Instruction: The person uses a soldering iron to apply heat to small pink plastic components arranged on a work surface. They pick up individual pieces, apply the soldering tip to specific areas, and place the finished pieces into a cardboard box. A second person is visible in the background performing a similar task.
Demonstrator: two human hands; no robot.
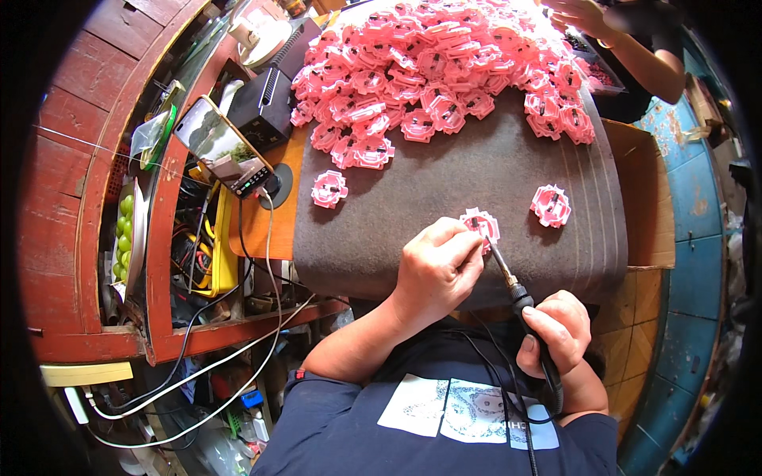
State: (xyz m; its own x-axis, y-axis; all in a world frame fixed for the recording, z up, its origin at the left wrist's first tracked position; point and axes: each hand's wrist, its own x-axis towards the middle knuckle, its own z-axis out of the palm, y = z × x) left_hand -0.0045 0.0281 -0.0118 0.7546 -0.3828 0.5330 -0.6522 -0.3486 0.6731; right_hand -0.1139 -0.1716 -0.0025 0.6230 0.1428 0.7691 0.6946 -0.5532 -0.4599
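One pink plastic part [481, 222] sits at the fingertips of my left hand [440, 266], which are pinched together, on what I cannot tell; my right hand [562, 332] grasps a soldering iron [519, 293], tip toward the part; soldering seems underway, probably next needing steadiness.

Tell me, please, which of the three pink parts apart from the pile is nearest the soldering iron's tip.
The middle part: the left hand and soldering iron are both at it; the left part and right part lie untouched on the mat.
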